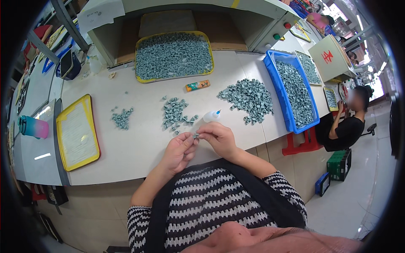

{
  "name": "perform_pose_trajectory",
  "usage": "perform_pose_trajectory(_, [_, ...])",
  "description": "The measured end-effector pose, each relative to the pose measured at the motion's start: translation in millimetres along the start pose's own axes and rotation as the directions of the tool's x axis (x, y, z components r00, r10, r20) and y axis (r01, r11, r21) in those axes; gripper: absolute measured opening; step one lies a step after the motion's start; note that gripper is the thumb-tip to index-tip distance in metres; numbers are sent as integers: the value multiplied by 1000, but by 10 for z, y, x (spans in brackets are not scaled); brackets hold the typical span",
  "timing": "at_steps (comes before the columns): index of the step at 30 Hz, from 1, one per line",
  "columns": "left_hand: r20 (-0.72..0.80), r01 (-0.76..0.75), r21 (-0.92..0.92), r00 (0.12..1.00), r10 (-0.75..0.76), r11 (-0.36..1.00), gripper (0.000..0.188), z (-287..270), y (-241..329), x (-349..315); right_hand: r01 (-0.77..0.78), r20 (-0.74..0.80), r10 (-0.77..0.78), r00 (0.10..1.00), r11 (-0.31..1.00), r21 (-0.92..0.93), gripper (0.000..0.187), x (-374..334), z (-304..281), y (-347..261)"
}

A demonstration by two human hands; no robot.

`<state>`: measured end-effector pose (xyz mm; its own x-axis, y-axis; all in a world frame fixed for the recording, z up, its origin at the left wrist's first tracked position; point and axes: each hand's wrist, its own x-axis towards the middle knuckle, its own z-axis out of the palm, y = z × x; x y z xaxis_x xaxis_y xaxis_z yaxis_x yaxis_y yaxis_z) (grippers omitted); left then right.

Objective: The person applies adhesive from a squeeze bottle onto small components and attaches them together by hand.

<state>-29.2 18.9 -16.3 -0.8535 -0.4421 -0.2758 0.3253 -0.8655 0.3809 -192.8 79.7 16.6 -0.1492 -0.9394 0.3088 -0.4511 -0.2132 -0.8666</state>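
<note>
Left hand [179, 152] and right hand [219, 138] pinch one small grey-green piece [196, 135]. A white squeeze bottle [211, 116] sits just beyond, between two heaps of similar pieces [251, 100].

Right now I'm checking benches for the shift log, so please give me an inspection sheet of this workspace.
Surface: pale tabletop with three loose piles of grey-green pieces.
Pieces: more fill the blue bin and the far yellow-rimmed tray.
Clutter: orange-and-green cylinder; white squeeze bottle.
Hands: left hand and right hand pinch one small piece between their fingertips.
Cables: nothing seen.
Surroundings: seated co-worker beyond the bin; tumbler at far left.
</note>
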Motion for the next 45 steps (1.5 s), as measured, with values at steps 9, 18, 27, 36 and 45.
perform_pose_trajectory(9, [-32,-13,-7,999,13,1000,11,22,2,18,295,7,-299,954,936,-191,20,1,-31,81])
perform_pose_trajectory(18, [-45,-5,17,999,6,1000,10,17,19,-5,500,118,-486,866,844,-193,20,74,-61,82])
perform_pose_trajectory(27, [-84,-90,101,992,98,991,11,0,2,-18,520,115,-507,854,829,-208,18,63,-26,86])
perform_pose_trajectory(36, [-195,-197,90,958,211,976,12,-54,-14,43,292,-24,-308,951,921,-258,23,29,53,23])
perform_pose_trajectory(45, [-139,-120,-83,984,108,989,8,50,62,-2,199,-329,-373,867,866,-459,40,-122,-202,179])
